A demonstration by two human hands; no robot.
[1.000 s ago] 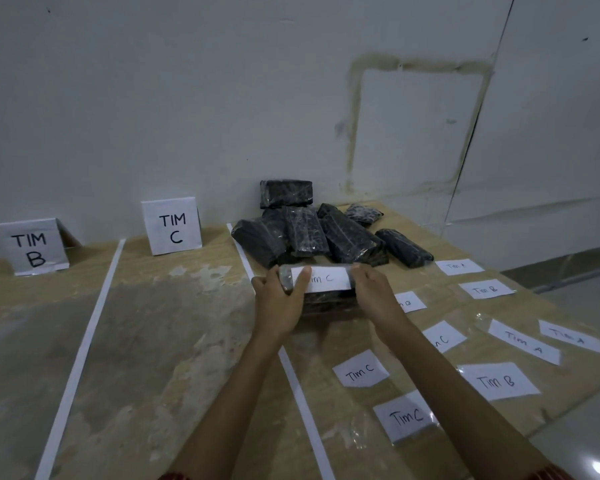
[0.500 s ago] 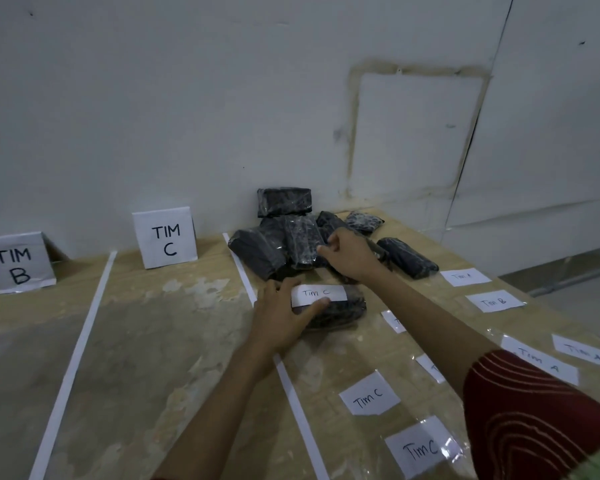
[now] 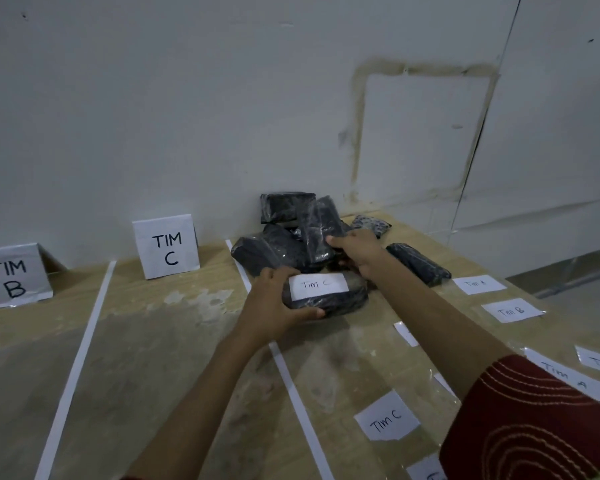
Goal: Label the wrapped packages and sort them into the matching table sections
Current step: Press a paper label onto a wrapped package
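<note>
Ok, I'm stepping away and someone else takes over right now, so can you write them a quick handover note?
Left hand grips the labelled package, marked Tim C. It is right of the tape line, not yet in the section by the TIM C sign.
Right hand holds an unlabelled package raised over the pile.
Done: one package labelled.
Left: place it in section C, then label and sort the rest using the loose labels on the right.
</note>
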